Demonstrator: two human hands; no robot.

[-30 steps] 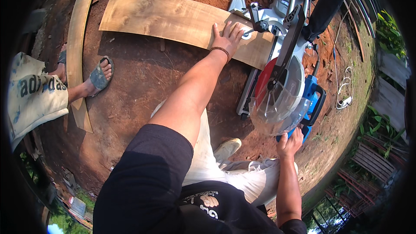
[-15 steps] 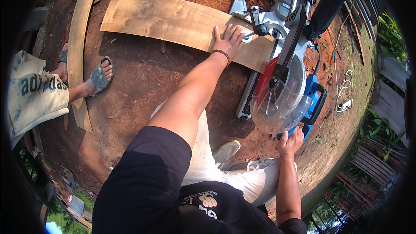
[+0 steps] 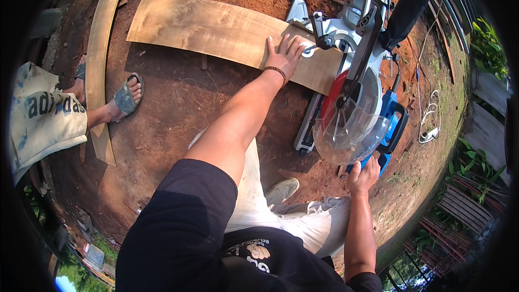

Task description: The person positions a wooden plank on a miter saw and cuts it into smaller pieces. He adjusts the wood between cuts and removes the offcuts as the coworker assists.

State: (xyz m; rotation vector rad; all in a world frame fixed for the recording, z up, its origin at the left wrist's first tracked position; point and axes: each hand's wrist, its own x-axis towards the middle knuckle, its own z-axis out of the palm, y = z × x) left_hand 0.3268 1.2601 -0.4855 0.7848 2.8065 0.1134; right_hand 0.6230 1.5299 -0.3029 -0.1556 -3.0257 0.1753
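Note:
A wide wooden board (image 3: 205, 24) lies across the bed of a sliding mitre saw (image 3: 354, 48), its right end beneath the saw head. Flat on the board, fingers spread, rests my left hand (image 3: 283, 59), close beside the clamp (image 3: 308, 50) that bears on the wood. My right hand (image 3: 363, 176) is wrapped round the blue handle end (image 3: 383, 161) of the saw, at its near side. The clear blade guard (image 3: 346, 135) covers the lower part of the blade, and a red part (image 3: 334, 94) shows next to it. Some of my right fingers are hidden behind the handle.
At the left a person in sandals (image 3: 128, 94) stands by a long narrow plank (image 3: 100, 48) on the red soil. A black dust bag (image 3: 405, 19) hangs from the saw's back. A white cable (image 3: 430, 119) lies coiled at the right, near stacked slats (image 3: 465, 205).
Almost nothing differs: the board and saw sit a few pixels lower in the picture. Both hands keep their places on the board and the handle.

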